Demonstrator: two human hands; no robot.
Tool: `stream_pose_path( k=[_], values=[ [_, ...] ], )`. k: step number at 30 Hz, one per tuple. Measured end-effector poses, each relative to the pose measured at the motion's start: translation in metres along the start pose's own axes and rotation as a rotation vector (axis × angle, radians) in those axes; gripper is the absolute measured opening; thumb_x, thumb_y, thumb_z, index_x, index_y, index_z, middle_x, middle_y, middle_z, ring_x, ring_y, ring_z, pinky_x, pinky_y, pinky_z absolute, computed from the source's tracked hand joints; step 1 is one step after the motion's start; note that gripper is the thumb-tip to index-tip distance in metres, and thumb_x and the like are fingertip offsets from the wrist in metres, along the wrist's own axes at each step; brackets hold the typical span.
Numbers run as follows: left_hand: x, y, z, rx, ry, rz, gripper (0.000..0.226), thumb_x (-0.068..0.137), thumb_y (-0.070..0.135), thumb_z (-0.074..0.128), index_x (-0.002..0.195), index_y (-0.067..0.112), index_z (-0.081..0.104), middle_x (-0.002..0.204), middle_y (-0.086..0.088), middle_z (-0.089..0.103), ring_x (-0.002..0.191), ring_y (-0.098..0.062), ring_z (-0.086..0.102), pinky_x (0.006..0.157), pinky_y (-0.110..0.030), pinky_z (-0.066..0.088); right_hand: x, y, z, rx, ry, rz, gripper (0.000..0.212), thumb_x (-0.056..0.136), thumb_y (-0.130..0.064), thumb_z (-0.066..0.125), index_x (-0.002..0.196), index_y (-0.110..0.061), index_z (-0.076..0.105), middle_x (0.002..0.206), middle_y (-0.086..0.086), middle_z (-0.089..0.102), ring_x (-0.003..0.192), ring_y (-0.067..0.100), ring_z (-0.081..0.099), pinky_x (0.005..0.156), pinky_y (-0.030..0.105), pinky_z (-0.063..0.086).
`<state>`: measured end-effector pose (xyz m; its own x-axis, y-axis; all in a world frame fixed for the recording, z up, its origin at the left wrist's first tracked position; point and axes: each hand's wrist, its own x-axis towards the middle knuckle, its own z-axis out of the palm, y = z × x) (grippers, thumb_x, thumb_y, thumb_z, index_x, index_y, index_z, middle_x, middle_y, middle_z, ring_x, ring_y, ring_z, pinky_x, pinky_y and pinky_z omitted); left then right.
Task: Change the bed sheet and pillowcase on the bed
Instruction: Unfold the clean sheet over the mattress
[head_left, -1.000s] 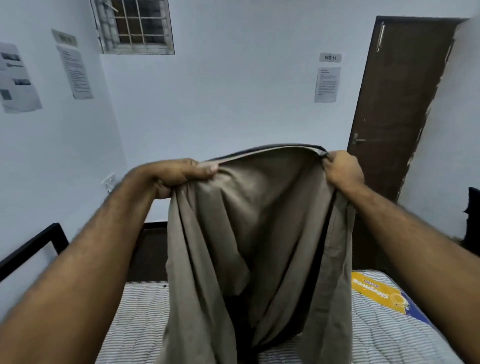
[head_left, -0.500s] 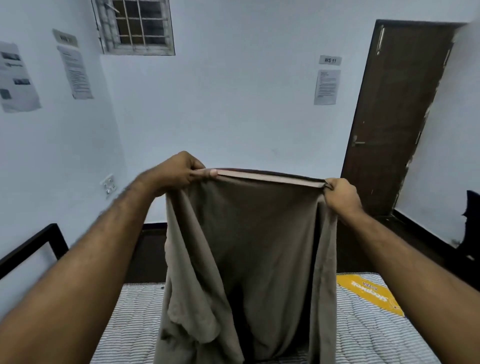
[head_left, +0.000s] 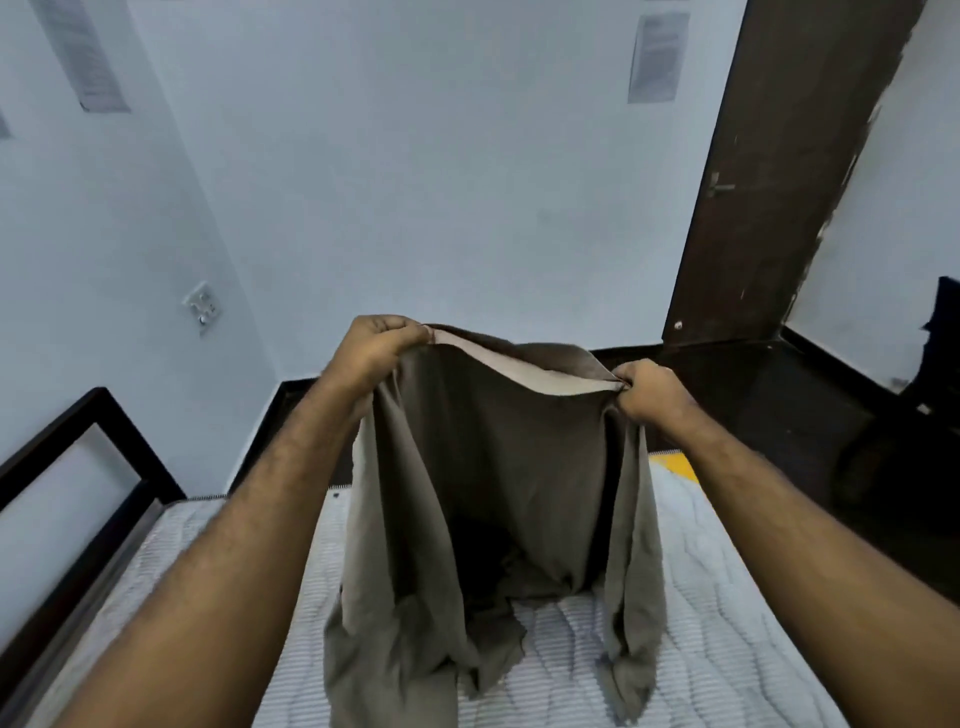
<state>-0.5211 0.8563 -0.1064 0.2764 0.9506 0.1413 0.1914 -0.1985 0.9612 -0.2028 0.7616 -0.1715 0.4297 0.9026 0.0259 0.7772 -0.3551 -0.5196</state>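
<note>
Hands raised above a white quilted mattress, each grasping one end of the upper hem of a taupe cotton bed sheet. The left hand curls its fingers over the hem's left end, thumb tucked beneath the fabric; the right hand is clenched in a fist around the right end. Between the two grips the hem sags slightly, showing a paler inner face. The cloth hangs in loose vertical folds down to the mattress, where its lower edges lie crumpled on the quilting. Left of the mattress runs a dark wooden bed frame rail. Beyond the mattress stands a pale blue wall bearing a printed paper notice and, nearer the left corner, a white switch plate. Right of the mattress, a dark brown door meets a dark floor.
</note>
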Motion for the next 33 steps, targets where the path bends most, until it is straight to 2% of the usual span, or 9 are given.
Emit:
stream_pose_path(
  k=[5,8,12,14,17,19,22,27,33],
  values=[
    [-0.039,-0.022,0.021,-0.071,0.012,-0.087,0.022,0.083,0.018,0.075,0.064,0.011,0.069,0.063,-0.008,0.061,0.059,-0.021,0.055,0.063,-0.028,0.045,-0.032,0.018,0.047,0.052,-0.014,-0.003,0.026,0.077,-0.008,0.053,0.071,-0.030,0.064,0.073,0.005,0.068,0.077,0.032,0.066,0.065,0.033,0.053],
    [-0.053,-0.043,0.014,-0.122,0.127,-0.101,0.024,0.079,0.024,0.073,0.072,0.004,0.063,0.072,-0.010,0.046,0.065,-0.025,0.039,0.057,-0.035,0.031,-0.055,0.048,0.066,0.053,-0.028,0.069,0.023,0.080,-0.009,0.061,0.082,-0.028,0.074,0.079,0.004,0.072,0.084,0.030,0.068,0.068,0.030,0.049],
    [-0.072,-0.063,0.024,-0.069,0.061,-0.104,0.047,0.078,0.025,0.068,0.068,-0.013,0.044,0.071,-0.010,0.040,0.065,-0.026,0.033,0.058,-0.042,0.021,-0.077,0.057,0.085,0.015,-0.322,-0.079,0.012,0.084,-0.019,0.075,0.093,-0.025,0.074,0.083,-0.005,0.071,0.086,0.019,0.067,0.069,0.026,0.046],
    [-0.084,-0.067,0.039,-0.045,0.000,-0.097,0.048,0.082,0.021,0.066,0.064,-0.011,0.035,0.069,-0.008,0.034,0.062,-0.025,0.026,0.058,-0.045,0.015,-0.088,0.041,0.097,0.147,-0.445,-0.178,0.025,0.085,-0.032,0.079,0.107,-0.025,0.071,0.092,-0.005,0.072,0.087,0.014,0.067,0.077,0.027,0.051],
    [-0.101,-0.071,0.055,-0.016,-0.060,-0.084,0.048,0.087,0.015,0.064,0.058,-0.001,0.029,0.064,-0.006,0.026,0.060,-0.024,0.019,0.057,-0.043,0.014,-0.100,0.014,0.120,0.335,-0.312,-0.262,0.030,0.095,-0.042,0.068,0.118,-0.023,0.068,0.103,-0.007,0.071,0.092,0.010,0.067,0.086,0.027,0.053],
    [-0.112,-0.074,0.061,0.027,-0.110,-0.059,0.049,0.090,0.011,0.063,0.056,0.008,0.029,0.062,-0.005,0.021,0.059,-0.023,0.017,0.056,-0.041,0.014,-0.108,-0.001,0.130,0.392,-0.177,-0.323,0.026,0.101,-0.039,0.059,0.114,-0.020,0.070,0.105,-0.007,0.071,0.094,0.009,0.066,0.087,0.028,0.053],
    [-0.128,-0.074,0.063,0.039,-0.135,-0.044,0.048,0.091,0.004,0.061,0.054,0.012,0.031,0.059,-0.003,0.023,0.057,-0.018,0.022,0.054,-0.034,0.018,-0.121,-0.016,0.143,0.485,-0.134,-0.346,0.021,0.102,-0.033,0.057,0.109,-0.019,0.072,0.101,-0.009,0.072,0.093,0.007,0.067,0.085,0.030,0.054],
    [-0.146,-0.081,0.054,0.032,-0.181,-0.112,0.043,0.094,0.006,0.061,0.056,-0.003,0.043,0.058,-0.015,0.035,0.060,-0.020,0.035,0.058,-0.033,0.030,-0.145,-0.025,0.161,0.574,-0.093,-0.458,0.035,0.105,-0.044,0.043,0.110,-0.020,0.068,0.099,-0.009,0.066,0.096,0.008,0.063,0.082,0.035,0.052],
    [-0.164,-0.088,0.032,0.005,-0.263,-0.223,0.061,0.095,0.037,0.065,0.080,-0.021,0.053,0.068,-0.037,0.051,0.066,-0.027,0.044,0.057,-0.045,0.034,-0.152,-0.034,0.166,0.591,-0.075,-0.583,0.023,0.106,-0.026,0.050,0.110,-0.015,0.070,0.097,-0.008,0.066,0.093,0.011,0.064,0.080,0.039,0.052]
  ],
)
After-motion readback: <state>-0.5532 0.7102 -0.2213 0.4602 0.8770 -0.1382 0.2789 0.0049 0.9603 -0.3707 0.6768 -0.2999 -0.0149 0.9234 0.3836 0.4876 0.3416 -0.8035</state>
